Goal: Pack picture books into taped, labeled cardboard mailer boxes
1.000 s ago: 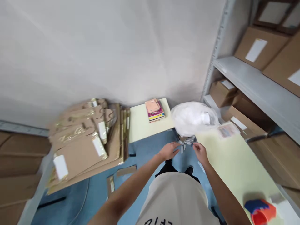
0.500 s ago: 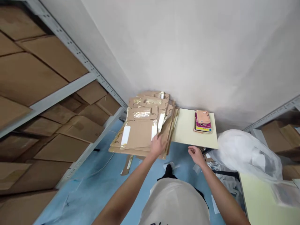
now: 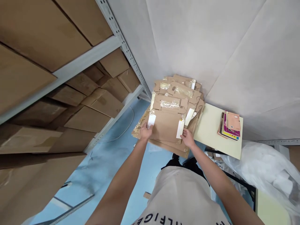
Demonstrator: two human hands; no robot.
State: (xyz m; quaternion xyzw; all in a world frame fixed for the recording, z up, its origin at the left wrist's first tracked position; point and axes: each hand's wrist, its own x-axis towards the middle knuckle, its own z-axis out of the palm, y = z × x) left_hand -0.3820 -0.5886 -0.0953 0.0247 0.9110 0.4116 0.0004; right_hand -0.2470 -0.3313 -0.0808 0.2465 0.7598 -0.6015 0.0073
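Observation:
A pile of flattened cardboard boxes (image 3: 167, 125) lies in front of me, with clear tape and white labels on the top piece. My left hand (image 3: 146, 132) grips the left edge of that top piece, its thumb by a white label (image 3: 151, 120). On the opposite edge, the fingers of my right hand (image 3: 187, 137) are closed next to another white label (image 3: 180, 129). The undersides of both grips are hidden. Handwriting shows on a lower sheet at the pile's left.
Right of the pile, a cream tabletop (image 3: 211, 125) holds a small stack of booklets (image 3: 232, 123). A white plastic bag (image 3: 269, 168) bulges beyond it. Shelving (image 3: 86, 65) packed with cardboard boxes (image 3: 96, 123) stands on the left. A wall (image 3: 187, 37) rises behind.
My left hand has gone from the pile's right side to the top piece's left edge. My right hand, empty before, has come to its right edge. The view has turned left.

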